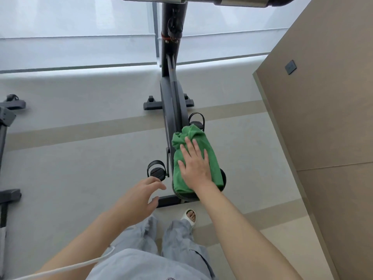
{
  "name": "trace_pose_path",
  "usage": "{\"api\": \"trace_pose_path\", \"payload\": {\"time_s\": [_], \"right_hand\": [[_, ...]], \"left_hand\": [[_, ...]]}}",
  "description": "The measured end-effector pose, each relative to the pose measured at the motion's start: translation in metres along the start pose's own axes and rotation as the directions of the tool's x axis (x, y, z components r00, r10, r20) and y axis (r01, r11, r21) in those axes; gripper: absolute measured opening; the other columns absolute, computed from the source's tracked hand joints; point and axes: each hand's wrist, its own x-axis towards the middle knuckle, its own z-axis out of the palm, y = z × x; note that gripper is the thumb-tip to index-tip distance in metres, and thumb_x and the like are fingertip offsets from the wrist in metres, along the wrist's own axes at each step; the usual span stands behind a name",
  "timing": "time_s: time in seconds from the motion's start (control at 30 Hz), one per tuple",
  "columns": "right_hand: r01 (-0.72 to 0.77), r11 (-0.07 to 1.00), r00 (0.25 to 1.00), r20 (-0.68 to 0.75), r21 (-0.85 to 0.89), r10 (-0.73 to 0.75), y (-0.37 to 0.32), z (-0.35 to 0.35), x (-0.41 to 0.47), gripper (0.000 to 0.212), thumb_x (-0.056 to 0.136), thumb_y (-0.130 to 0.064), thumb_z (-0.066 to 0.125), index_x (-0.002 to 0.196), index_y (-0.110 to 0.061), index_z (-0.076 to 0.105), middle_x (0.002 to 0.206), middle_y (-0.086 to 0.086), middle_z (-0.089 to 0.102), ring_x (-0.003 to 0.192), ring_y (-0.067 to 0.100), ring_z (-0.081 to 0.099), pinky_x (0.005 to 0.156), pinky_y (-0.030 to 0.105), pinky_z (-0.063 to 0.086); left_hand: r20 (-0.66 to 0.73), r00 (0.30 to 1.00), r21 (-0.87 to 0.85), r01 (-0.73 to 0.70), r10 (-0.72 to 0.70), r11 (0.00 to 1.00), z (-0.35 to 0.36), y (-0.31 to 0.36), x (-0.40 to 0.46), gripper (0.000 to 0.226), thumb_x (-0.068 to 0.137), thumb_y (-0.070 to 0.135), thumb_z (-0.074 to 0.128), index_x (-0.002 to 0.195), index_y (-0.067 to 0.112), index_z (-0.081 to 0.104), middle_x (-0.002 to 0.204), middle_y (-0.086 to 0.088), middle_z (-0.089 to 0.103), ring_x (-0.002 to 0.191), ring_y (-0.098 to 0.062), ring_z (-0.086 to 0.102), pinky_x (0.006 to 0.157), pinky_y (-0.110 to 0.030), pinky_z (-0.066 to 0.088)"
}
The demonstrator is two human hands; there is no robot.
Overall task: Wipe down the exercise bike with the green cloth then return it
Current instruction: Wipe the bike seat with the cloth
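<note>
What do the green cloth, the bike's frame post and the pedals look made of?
Green cloth: soft woven or terry-like fabric, matte; it bunches into folds under the right hand.
Frame post: probably painted metal, dark with a smooth satin look; a red collar rings it.
Pedals: seemingly black moulded plastic with ribbed tread and a looped strap, possibly rubber or plastic.

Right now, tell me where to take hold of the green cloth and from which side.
Probably pinch the bunched far end of the green cloth, coming from above. The folds stand up there, while the near part lies flat over the bike seat under the open right hand. The left hand hovers free beside it.
</note>
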Motion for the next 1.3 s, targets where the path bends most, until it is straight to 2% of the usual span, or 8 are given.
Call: {"api": "trace_pose_path", "payload": {"time_s": [0.17,0.37,0.5,0.63,0.8,1.03,1.13,1.3], "right_hand": [[-0.131,0.981,0.979,0.175,0.146,0.105,0.013,-0.038,0.068,0.062,0.106,-0.039,0.048,0.163,-0.021,0.031,0.173,0.009,0.018,0.152,0.037,0.033,0.118,0.053,0.04],[-0.088,0.995,0.995,0.042,0.04,0.086,0.012,-0.014,0.025,0.071,0.105,-0.045,0.049,0.166,-0.029,0.017,0.175,0.005,0.009,0.143,0.039,0.04,0.1,0.052,0.054],[-0.072,0.995,0.997,-0.046,-0.074,0.069,0.015,-0.006,-0.009,0.067,0.109,-0.038,0.04,0.169,-0.026,0.012,0.177,0.01,0.005,0.144,0.041,0.041,0.109,0.052,0.048],[-0.088,0.996,0.992,-0.097,-0.025,0.085,0.017,-0.007,-0.062,0.062,0.101,-0.015,0.049,0.163,-0.019,0.039,0.174,0.003,0.026,0.151,0.038,0.039,0.113,0.053,0.044],[-0.089,0.995,0.983,-0.166,-0.053,0.079,0.022,-0.001,-0.122,0.051,0.096,-0.026,0.056,0.147,-0.022,0.061,0.16,-0.004,0.05,0.144,0.031,0.051,0.103,0.05,0.053],[-0.114,0.986,0.993,0.028,-0.12,0.118,0.004,0.003,-0.063,0.063,0.108,-0.056,0.029,0.168,-0.038,0.018,0.178,-0.004,0.001,0.163,0.037,0.007,0.127,0.063,0.018],[-0.142,0.984,0.988,0.044,-0.112,0.147,-0.007,-0.003,-0.007,0.059,0.109,-0.046,0.038,0.166,-0.038,0.026,0.178,0.001,0.0,0.16,0.044,0.014,0.124,0.062,0.028],[-0.183,0.982,0.981,0.051,-0.037,0.185,-0.007,-0.021,0.057,0.04,0.106,-0.038,0.049,0.145,-0.028,0.055,0.162,0.007,0.036,0.125,0.037,0.049,0.099,0.046,0.05]], "left_hand": [[-0.003,1.0,0.047,-0.002,0.002,0.999,0.006,0.009,-0.009,0.033,0.102,0.028,0.053,0.133,0.036,0.06,0.139,0.026,0.048,0.119,0.002,0.053,0.095,-0.014,0.037],[-0.007,1.0,0.025,0.015,-0.014,1.0,0.014,0.016,-0.018,0.031,0.103,0.028,0.052,0.132,0.037,0.062,0.136,0.029,0.048,0.105,0.009,0.053,0.091,-0.014,0.04],[0.017,1.0,0.031,-0.006,0.005,0.999,0.013,0.014,-0.015,0.032,0.102,0.026,0.051,0.131,0.036,0.062,0.137,0.028,0.049,0.103,0.014,0.047,0.087,-0.005,0.034],[0.013,1.0,0.015,-0.019,0.019,1.0,0.005,0.009,-0.005,0.034,0.1,0.023,0.054,0.131,0.036,0.062,0.135,0.028,0.048,0.102,0.017,0.05,0.085,-0.002,0.032],[0.009,1.0,0.002,-0.019,0.019,1.0,-0.001,0.006,0.006,0.032,0.102,0.025,0.055,0.131,0.039,0.06,0.136,0.03,0.047,0.085,0.019,0.052,0.074,-0.007,0.036],[0.021,1.0,-0.009,0.003,-0.003,1.0,-0.001,-0.002,0.003,0.029,0.102,0.027,0.054,0.128,0.038,0.062,0.134,0.028,0.051,0.083,0.005,0.058,0.085,-0.025,0.05],[0.009,1.0,0.001,0.017,-0.017,1.0,0.0,-0.004,0.0,0.03,0.101,0.026,0.054,0.127,0.038,0.064,0.133,0.026,0.053,0.091,0.009,0.052,0.086,-0.021,0.046],[0.004,1.0,0.027,0.004,-0.004,1.0,0.001,0.002,-0.007,0.031,0.101,0.028,0.05,0.128,0.038,0.063,0.134,0.027,0.052,0.107,0.01,0.047,0.086,-0.008,0.034]]}}
